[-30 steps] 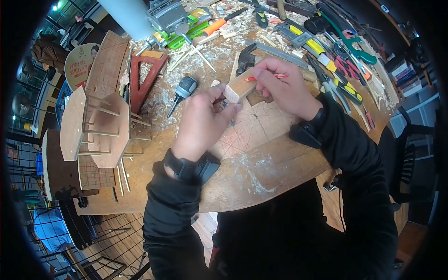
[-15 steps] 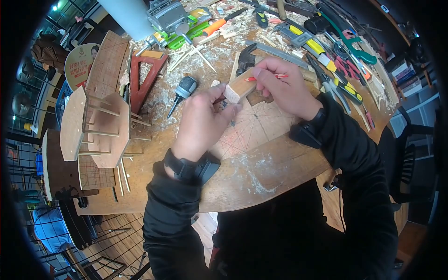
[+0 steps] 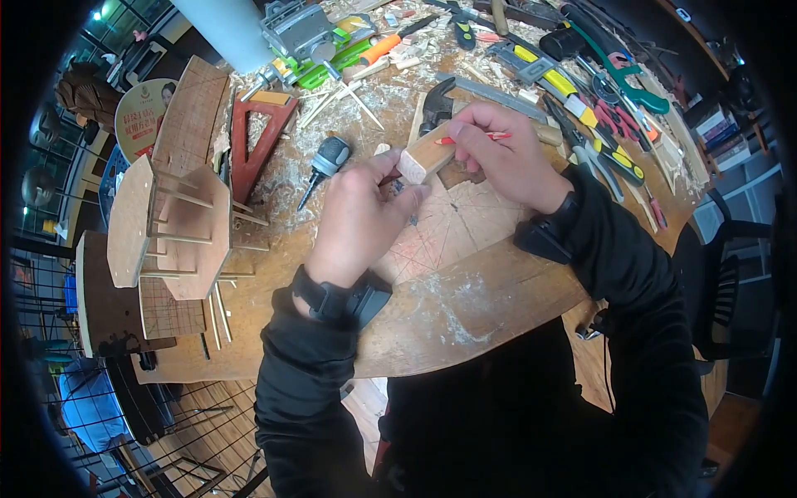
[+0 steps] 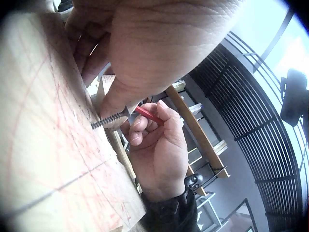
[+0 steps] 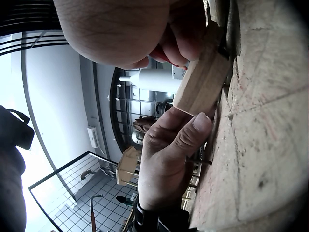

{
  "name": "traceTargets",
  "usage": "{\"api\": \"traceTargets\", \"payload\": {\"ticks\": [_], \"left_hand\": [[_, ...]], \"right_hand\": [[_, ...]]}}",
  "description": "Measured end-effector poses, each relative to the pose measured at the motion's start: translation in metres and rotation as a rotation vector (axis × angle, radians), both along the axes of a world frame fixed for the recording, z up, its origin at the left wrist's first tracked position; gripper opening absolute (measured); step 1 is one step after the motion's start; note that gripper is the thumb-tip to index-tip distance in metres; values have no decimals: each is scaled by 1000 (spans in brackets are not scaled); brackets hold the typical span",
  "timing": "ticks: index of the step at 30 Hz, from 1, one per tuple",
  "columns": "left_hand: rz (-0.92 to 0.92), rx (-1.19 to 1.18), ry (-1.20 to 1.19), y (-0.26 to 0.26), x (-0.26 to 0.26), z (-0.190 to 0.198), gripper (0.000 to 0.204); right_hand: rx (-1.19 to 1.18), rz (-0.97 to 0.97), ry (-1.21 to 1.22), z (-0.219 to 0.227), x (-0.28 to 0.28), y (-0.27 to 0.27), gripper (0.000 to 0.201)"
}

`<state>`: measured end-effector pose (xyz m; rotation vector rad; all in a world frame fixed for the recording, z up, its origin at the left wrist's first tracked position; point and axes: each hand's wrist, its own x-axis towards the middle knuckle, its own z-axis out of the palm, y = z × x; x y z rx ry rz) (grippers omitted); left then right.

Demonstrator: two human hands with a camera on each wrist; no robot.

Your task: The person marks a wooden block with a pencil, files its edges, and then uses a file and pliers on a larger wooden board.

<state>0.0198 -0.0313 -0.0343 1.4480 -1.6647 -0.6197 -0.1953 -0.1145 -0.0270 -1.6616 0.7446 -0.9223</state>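
Observation:
Above a marked wooden board (image 3: 465, 228), the left hand (image 3: 353, 212) holds the near end of a rectangular wooden block (image 3: 430, 155) between thumb and fingers. The right hand (image 3: 510, 158) pinches a red pencil (image 3: 498, 134), its tip at the block's upper face. In the left wrist view a dark screw (image 4: 110, 119) shows beside the left thumb, over the board; what holds it cannot be told. In the right wrist view the left thumb lies against the end of the block (image 5: 203, 84). A hammer head (image 3: 437, 104) lies just behind the block.
A drill-like tool (image 3: 330, 155) lies left of the hands. Further left are a red triangular frame (image 3: 259, 137) and a wooden structure with dowels (image 3: 195, 224). Clamps, pliers (image 3: 618, 162), a green-handled tool (image 3: 647, 100) and shavings cover the back and right of the table (image 3: 415, 332).

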Motion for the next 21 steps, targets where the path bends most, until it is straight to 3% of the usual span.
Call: {"api": "traceTargets", "payload": {"ticks": [3,21], "left_hand": [[-24,199,-32,4,-2,16,48],[-35,204,-35,3,-1,15,44]], "right_hand": [[-4,0,-2,0,0,0,23],[-6,-13,4,1,1,0,22]]}}
